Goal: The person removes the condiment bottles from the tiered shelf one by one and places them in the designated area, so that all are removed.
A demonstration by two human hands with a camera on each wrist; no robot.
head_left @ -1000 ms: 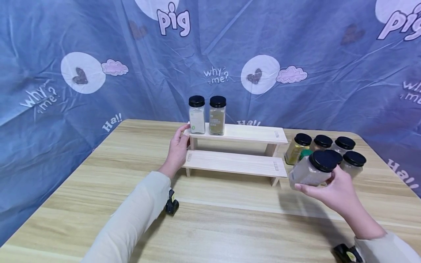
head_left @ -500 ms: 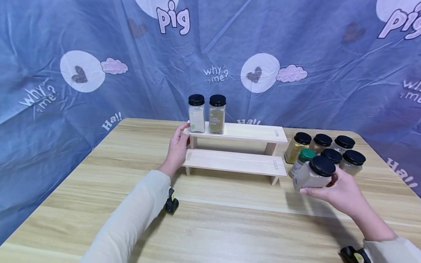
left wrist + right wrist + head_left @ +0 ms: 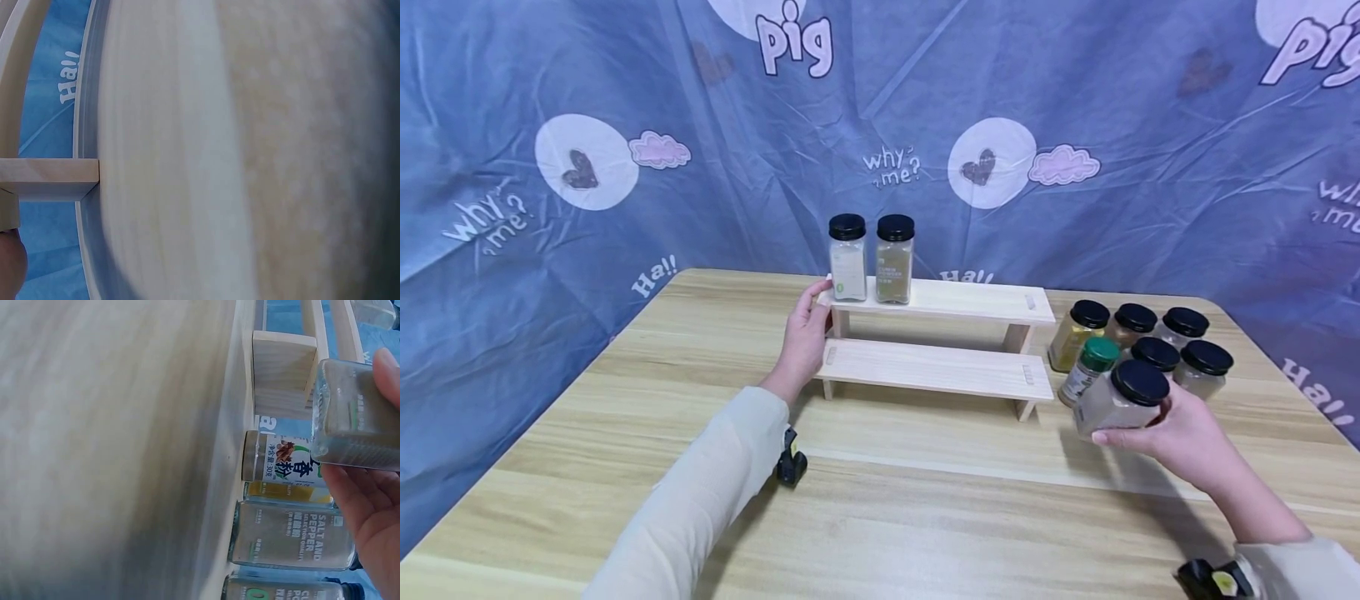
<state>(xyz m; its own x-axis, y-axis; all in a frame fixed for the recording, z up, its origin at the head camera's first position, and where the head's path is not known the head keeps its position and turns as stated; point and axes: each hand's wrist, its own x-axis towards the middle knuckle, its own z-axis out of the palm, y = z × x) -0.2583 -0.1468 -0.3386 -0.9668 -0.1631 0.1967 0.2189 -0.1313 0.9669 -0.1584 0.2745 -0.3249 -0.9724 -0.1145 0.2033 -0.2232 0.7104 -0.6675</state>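
Note:
My right hand (image 3: 1198,437) grips a square glass spice jar (image 3: 1108,407) with a black lid, tilted above the table at the right. In the right wrist view, this jar (image 3: 350,415) shows pale greyish-brown contents, with thumb and fingers on opposite sides. My left hand (image 3: 805,342) holds the left end of a two-tier wooden shelf rack (image 3: 977,302) at its upper board. On that board stand two black-lidded jars, one with white contents (image 3: 849,271) and one with brownish powder (image 3: 893,271). Only a fingertip (image 3: 9,265) shows in the left wrist view, beside the rack.
Just behind the held jar stands a green-capped spice bottle (image 3: 1086,371). Several black-lidded jars cluster there, including a yellow one (image 3: 1075,340) and one labelled salt and pepper (image 3: 290,534). A blue printed cloth (image 3: 737,167) hangs behind the wooden table (image 3: 880,517).
My right hand has moved the jar slightly right and down, away from the rack, uncovering the green-capped bottle. My left hand stays at the rack's end.

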